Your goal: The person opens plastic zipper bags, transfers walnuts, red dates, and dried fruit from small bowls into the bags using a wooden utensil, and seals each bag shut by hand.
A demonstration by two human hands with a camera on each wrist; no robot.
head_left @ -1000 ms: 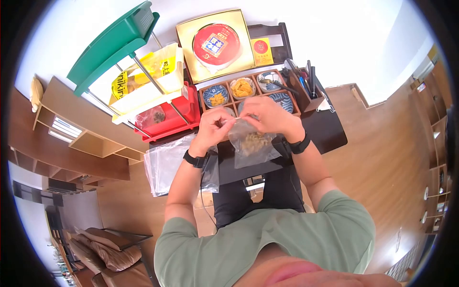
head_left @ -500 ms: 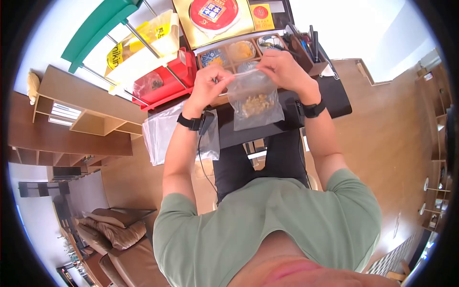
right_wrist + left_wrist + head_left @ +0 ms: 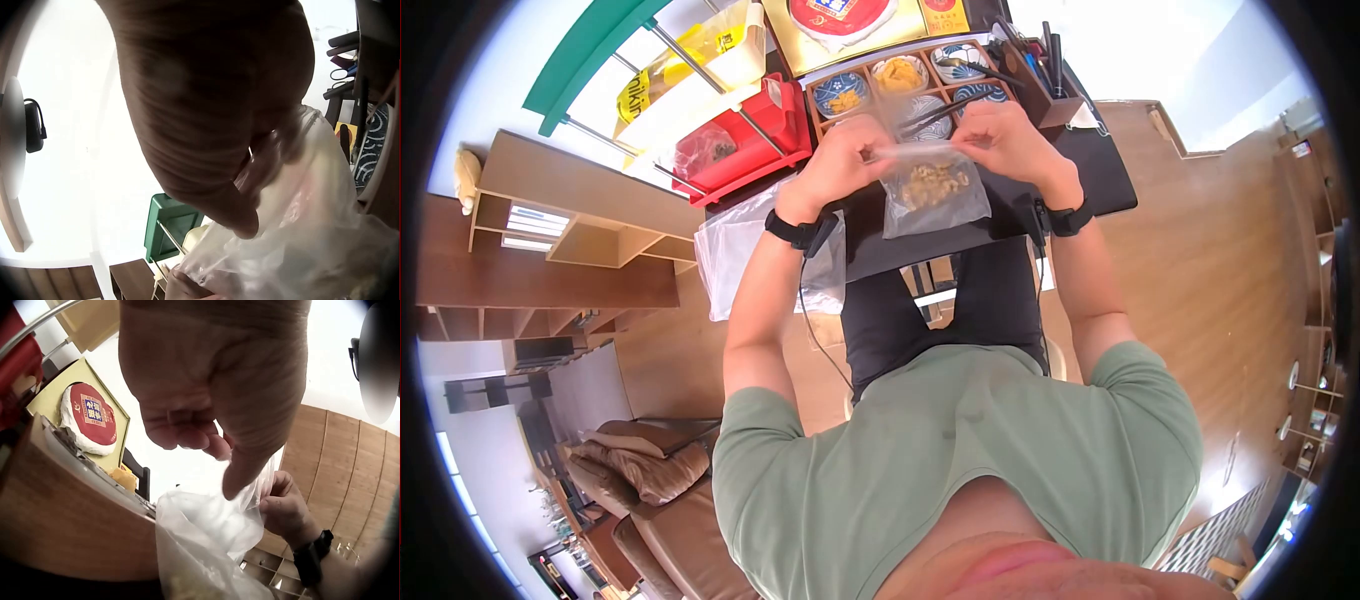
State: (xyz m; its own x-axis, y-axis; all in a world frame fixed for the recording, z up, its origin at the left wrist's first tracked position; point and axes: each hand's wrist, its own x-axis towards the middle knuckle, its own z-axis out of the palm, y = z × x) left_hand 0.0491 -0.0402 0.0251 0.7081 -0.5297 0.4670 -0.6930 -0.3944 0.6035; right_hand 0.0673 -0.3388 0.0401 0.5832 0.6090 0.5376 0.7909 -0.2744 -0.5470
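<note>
A clear plastic bag (image 3: 940, 212) with light brown, lumpy pieces (image 3: 935, 185) in its lower part hangs between the two hands at the table's near side. My left hand (image 3: 845, 160) pinches one top corner of it with thumb and fingers. At the other corner my right hand (image 3: 1008, 145) pinches the top edge, which stretches straight between them. In the left wrist view the translucent bag (image 3: 206, 531) hangs below the thumb. Just beyond the hands, dark tongs (image 3: 945, 112) lie across a divided wooden tray (image 3: 876, 88) of patterned bowls.
Several flat clear bags (image 3: 735, 250) lie at the table's left. A red bin (image 3: 750, 150) stands behind them under a tiered rack with a green tray (image 3: 590, 60). At the back is a gold box (image 3: 800, 55) with a red round package; a pen holder (image 3: 1055, 110) stands right.
The hands have spread apart, drawing the bag's top edge from bunched to straight. They have come back from over the tray, so more bowls and the tongs show. The head view has tilted.
</note>
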